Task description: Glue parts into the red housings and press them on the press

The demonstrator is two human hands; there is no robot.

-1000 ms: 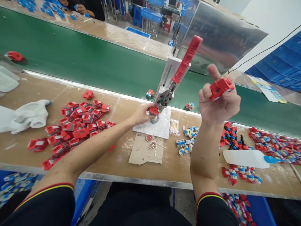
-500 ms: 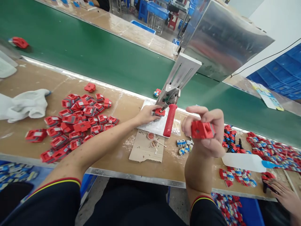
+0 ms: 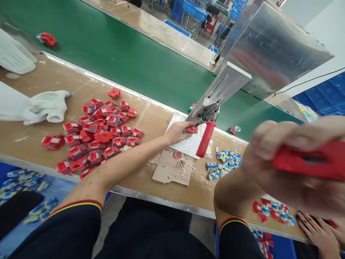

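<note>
Head view: right hand [image 3: 293, 169] grips a red part [image 3: 309, 163], blurred.

Press [image 3: 212, 104] mid-bench; heap of housings [image 3: 99, 133] to its left — conveyor belt [image 3: 121, 54] behind, cardboard [image 3: 172, 169] in front.

L hand [image 3: 176, 132] reaching fwd, R hand [image 3: 293, 169] raised, fingers curled
</note>
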